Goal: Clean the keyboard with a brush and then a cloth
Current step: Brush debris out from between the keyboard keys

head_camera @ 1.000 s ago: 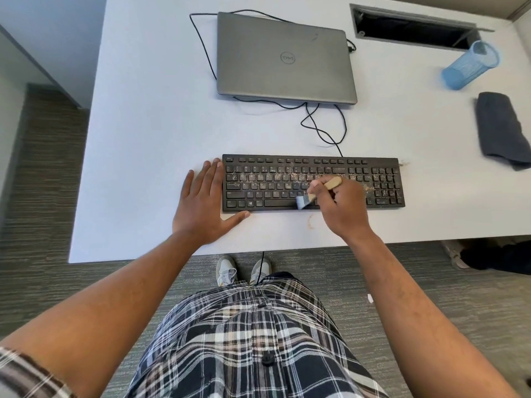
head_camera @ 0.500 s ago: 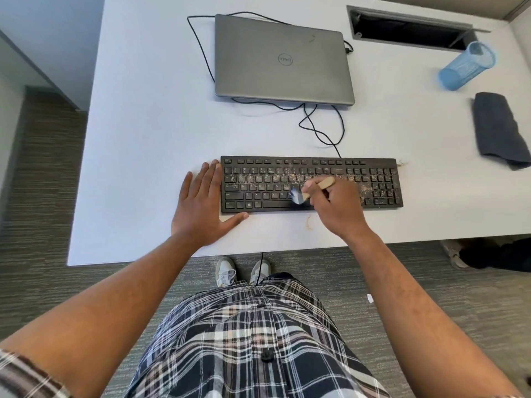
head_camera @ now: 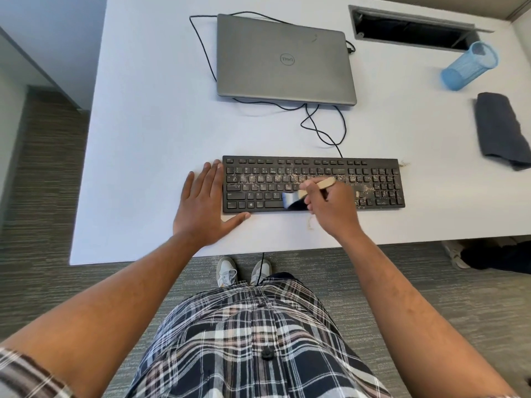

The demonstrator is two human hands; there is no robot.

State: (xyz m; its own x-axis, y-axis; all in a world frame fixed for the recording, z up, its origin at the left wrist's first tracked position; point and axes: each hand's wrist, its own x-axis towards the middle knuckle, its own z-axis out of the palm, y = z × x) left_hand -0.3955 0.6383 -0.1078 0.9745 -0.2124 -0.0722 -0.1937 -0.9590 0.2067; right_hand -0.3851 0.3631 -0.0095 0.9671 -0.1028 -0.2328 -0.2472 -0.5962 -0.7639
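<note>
Black and speckled with pale crumbs, the keyboard [head_camera: 313, 183] lies near the front edge of the white table [head_camera: 143, 110], its length running parallel to that edge. We see the right hand [head_camera: 330, 208] curled around the light wooden handle of a brush [head_camera: 304, 193], thumb and fingers pinching it close to the head. The handle slants up and away to the right, and the dark bristles, blurred, rest on the lower key rows near the middle of the keyboard. Most of the debris we can make out sits on the upper rows and toward the right end, with a small tan smear on the table just in front of the keyboard, beside the right hand.

The left hand [head_camera: 205, 208] lies flat and spread on the table at the keyboard's left end. Its fingers run straight alongside the short edge, touching it, and its thumb stretches out along the front edge, pressing against the corner.

A folded grey cloth [head_camera: 501, 129] lies well apart at the right edge of the table. Toward the back edge we see a closed grey laptop [head_camera: 284, 58] and a blue mesh cup [head_camera: 468, 67] tipped on its side.
</note>
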